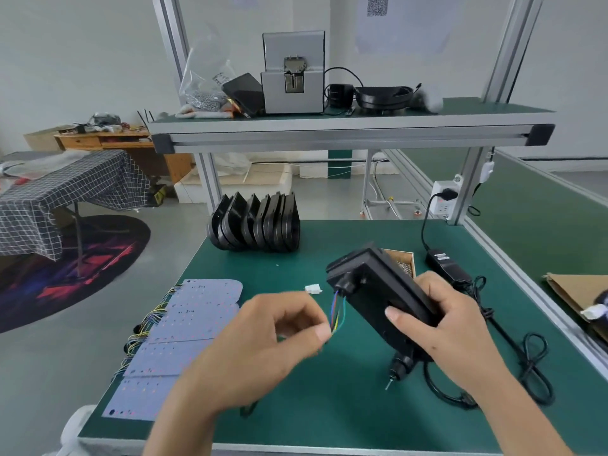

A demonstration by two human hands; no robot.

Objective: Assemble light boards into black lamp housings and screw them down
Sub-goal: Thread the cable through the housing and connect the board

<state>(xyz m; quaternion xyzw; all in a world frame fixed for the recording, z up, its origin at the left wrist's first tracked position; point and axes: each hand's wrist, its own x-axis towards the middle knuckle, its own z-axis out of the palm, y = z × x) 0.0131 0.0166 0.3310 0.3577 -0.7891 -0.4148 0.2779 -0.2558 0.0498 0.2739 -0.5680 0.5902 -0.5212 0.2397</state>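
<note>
Head view, boxy black housing [378, 291], thin wires [337, 311]

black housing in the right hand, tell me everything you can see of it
The black lamp housing is a flat, boxy shell of matte plastic, it seems, held tilted above the green bench mat with its back toward the camera. A round collar sits near its upper left corner, and thin coloured wires come out there. The right hand grips its lower right side, thumb across the back. The left hand pinches the wires, which end in a white connector. Its front is hidden.
</note>
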